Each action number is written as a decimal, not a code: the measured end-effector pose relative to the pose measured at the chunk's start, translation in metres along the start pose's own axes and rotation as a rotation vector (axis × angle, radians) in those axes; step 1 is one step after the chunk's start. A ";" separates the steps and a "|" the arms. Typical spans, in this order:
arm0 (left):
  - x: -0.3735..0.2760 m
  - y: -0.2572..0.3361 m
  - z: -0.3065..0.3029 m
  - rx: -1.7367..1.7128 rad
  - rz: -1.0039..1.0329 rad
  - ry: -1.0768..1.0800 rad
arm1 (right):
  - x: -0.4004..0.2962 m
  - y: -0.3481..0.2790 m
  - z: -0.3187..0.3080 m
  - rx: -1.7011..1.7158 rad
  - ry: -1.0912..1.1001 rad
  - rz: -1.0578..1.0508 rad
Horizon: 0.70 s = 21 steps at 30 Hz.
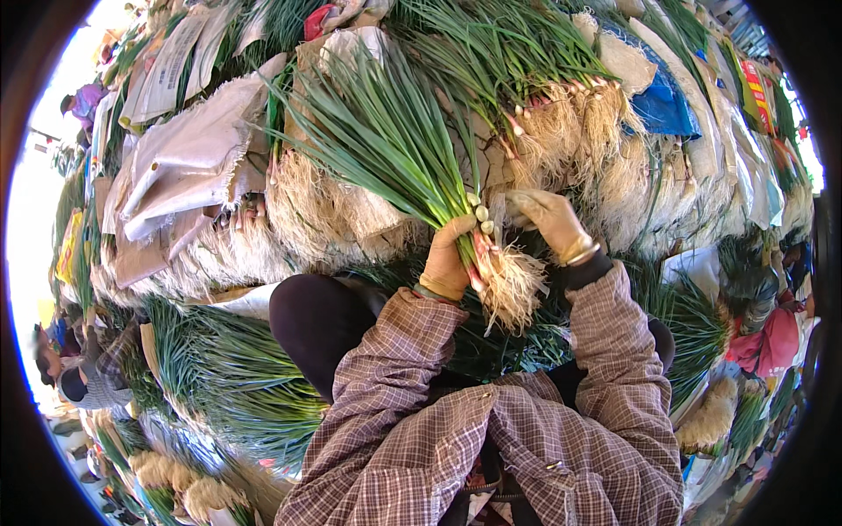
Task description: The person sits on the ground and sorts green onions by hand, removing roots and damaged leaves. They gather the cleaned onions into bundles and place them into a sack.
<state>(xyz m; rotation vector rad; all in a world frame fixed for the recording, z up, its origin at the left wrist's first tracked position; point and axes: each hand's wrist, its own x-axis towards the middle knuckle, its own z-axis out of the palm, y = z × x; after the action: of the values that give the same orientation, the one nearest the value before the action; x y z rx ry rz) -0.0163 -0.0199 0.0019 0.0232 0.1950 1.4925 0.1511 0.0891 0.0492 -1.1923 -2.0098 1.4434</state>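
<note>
My gloved left hand (pixel 450 260) is wrapped around the lower stems of a bunch of green garlic-like plants (pixel 401 151). Their long flat leaves fan out up and to the left, away from me. Several small pale bulbs (pixel 482 213) stick out just beyond my left thumb. Below them hang reddish stem bases and a tangle of straw-coloured roots (pixel 514 289). Close to the right of the bulbs is my gloved right hand (pixel 551 220), its fingers bent together beside a thin translucent strip. Whether the fingers pinch that strip is unclear.
Ahead lies a long bank of rooted plants (pixel 566 125), partly covered by white woven sacks (pixel 191 144) and a blue sheet (pixel 666 108). More green plants (pixel 256 381) lie at my left, beside my knee (pixel 316 329). Other people (pixel 92 375) sit at the left and right edges.
</note>
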 end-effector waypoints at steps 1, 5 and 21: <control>-0.004 -0.001 -0.004 -0.039 -0.072 -0.029 | 0.003 -0.009 0.009 0.263 -0.106 0.114; -0.007 -0.013 -0.015 -0.033 -0.071 -0.077 | 0.027 0.005 0.048 0.999 -0.146 0.200; -0.009 0.002 0.013 0.128 0.002 0.086 | -0.057 0.074 0.000 -0.350 0.006 -0.111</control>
<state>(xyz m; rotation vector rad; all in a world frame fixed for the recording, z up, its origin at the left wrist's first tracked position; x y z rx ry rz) -0.0168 -0.0274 0.0160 0.0620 0.3599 1.4825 0.2137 0.0505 -0.0089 -1.1922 -2.3503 1.0624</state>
